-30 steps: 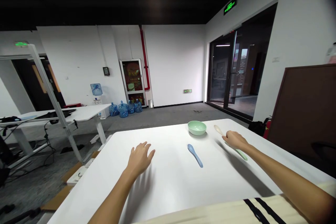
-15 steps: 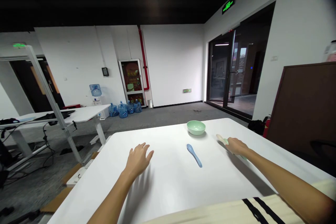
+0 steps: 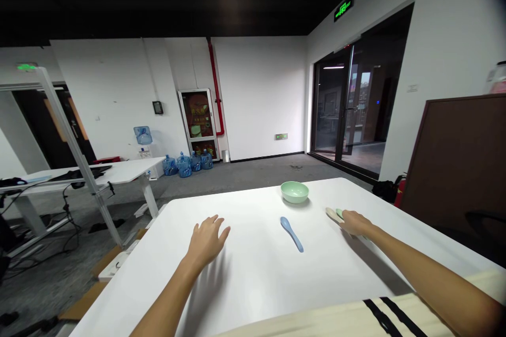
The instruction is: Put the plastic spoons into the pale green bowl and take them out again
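My right hand (image 3: 356,222) has its fingers closed over two spoons at the table's right side. The bowl of a beige spoon (image 3: 332,214) sticks out past the fingertips, low over the white table (image 3: 253,279). Beside it shows a bit of a green spoon (image 3: 339,212); both handles are mostly hidden by the hand. My left hand (image 3: 208,239) hovers above the table's left part, fingers spread, holding nothing. Between the hands lies a blue spoon (image 3: 291,234), its handle pointing toward me. A light green bowl (image 3: 294,192) stands upright near the far edge.
Another white table (image 3: 130,169) with cables and a metal frame post (image 3: 75,142) stands to the left. Several blue water bottles (image 3: 184,165) are on the floor by the far wall. A brown cabinet or panel (image 3: 466,168) rises at the right.
The beige spoon's bowl has come down closer to the table, and more of the green spoon shows beside it. My left hand, the blue spoon and the green bowl keep their places.
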Demonstrator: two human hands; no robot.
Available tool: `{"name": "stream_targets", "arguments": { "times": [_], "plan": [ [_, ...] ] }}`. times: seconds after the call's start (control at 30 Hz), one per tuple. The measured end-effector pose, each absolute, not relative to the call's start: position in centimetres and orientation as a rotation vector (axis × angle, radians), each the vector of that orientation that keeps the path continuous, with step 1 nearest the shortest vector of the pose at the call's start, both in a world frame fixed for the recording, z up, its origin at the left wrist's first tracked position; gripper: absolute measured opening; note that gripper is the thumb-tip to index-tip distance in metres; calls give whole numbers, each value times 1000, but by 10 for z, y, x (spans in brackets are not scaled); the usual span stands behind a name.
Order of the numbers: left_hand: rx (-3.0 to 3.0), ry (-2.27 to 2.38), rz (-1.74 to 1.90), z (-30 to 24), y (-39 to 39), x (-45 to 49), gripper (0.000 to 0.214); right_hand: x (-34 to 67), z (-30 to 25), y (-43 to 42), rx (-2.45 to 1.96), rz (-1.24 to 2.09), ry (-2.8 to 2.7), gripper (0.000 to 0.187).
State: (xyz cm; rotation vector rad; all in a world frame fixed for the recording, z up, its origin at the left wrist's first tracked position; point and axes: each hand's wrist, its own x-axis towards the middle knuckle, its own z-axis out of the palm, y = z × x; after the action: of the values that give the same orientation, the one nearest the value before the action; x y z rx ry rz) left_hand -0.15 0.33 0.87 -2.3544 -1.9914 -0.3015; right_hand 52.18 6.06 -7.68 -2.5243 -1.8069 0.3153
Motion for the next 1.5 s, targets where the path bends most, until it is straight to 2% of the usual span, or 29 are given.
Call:
{"name": "stream_targets", "arguments": {
  "times": [0.83,1.27,1.5],
  "plan": [
    [-2351,-1983,-304,5,7,-2,52,519,-74,59,-2535,283,-1786,16],
    [-2348,-1982,-257,8,5,-1,51,536,-64,59,-2581,127,-1610,30],
    [-2344,-1992,-232,6,6,-1,52,554,-79,60,-2612,224,-1565,31]
  ]
}}
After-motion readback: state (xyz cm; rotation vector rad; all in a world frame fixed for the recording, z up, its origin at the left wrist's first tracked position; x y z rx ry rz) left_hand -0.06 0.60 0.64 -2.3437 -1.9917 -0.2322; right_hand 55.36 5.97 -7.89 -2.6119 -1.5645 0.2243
